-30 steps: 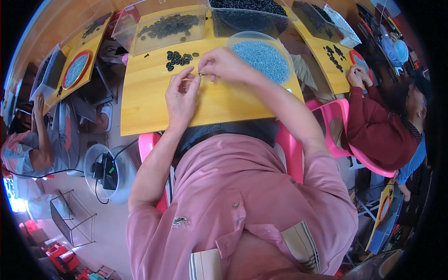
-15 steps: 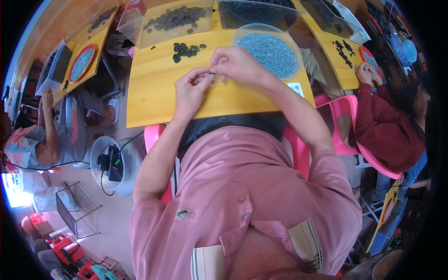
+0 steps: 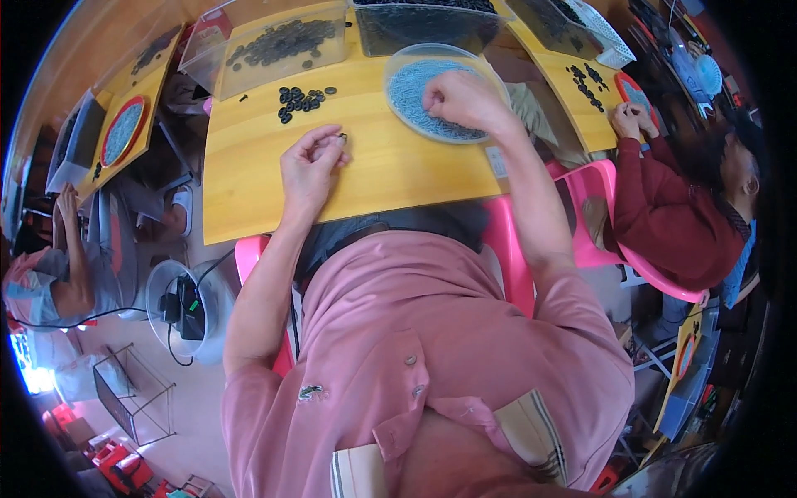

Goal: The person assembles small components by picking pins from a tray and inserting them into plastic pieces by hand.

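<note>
My left hand is raised over the yellow table with fingers and thumb pinched together. A small dark piece shows at its fingertips, much like the loose ones on the table, but too small to make out well. My right hand is over a round clear tub full of small blue-grey metal pins or screws. Its fingers are bent together down at the pins; what they hold is hidden. Beyond my left hand lies a loose pile of black ring-like parts.
Behind the pile stands a clear bin of dark round parts, beside another clear bin of black parts. A small black piece lies apart at the left. Co-workers sit at yellow tables on both sides; a pink chair stands at right.
My right hand has left my left hand and moved right into the tub of pins. My left hand stays over the table, still pinching the dark piece. The whole view has shifted slightly.
</note>
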Tool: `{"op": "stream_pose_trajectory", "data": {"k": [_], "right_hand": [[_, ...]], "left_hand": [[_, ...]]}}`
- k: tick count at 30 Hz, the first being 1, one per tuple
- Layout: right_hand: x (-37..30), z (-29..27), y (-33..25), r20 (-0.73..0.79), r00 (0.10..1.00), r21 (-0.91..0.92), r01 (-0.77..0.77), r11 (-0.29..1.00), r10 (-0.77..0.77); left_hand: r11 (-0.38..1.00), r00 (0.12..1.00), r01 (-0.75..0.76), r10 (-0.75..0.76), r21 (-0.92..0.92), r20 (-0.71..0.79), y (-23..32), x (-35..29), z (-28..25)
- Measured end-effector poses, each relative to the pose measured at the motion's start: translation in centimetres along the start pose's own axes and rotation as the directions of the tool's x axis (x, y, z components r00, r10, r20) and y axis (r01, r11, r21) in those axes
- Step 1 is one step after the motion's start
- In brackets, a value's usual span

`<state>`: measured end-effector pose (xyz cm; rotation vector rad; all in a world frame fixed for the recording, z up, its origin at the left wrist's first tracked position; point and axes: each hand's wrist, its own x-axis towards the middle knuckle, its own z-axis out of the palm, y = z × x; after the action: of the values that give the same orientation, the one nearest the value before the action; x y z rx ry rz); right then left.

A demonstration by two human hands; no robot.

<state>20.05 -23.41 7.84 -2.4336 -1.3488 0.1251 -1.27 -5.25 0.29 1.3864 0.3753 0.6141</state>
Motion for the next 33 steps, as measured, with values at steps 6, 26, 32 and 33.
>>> {"op": "stream_pose_trajectory", "data": {"k": [6, 26, 32, 33], "right_hand": [[-0.2, 0.9, -1.3, 0.077, 0.997, -0.066, 0.004, 0.998, 0.001], [0.6, -0.3, -0.9, 0.106, 0.994, 0.692, -0.098, 0.716, 0.034], [-0.3, 0.8, -4.7, 0.058, 0.998, 0.836, -0.041, 0.548, -0.013], [-0.3, 1.4, -5.3, 0.051, 0.997, 0.815, -0.007, 0.579, -0.059]], "left_hand": [[0.998, 0.999, -0.009, 0.007, 0.055, 0.038, -0.4, 0.3, -0.5], [0.962, 0.988, 0.154, -0.154, -0.226, 0.014, 0.5, 0.5, -1.2], [0.844, 0.970, 0.233, -0.233, -0.483, 0.062, 0.1, 0.0, -0.6], [0.818, 0.969, 0.238, -0.235, -0.524, 0.073, 0.1, -0.1, -0.4]]}}
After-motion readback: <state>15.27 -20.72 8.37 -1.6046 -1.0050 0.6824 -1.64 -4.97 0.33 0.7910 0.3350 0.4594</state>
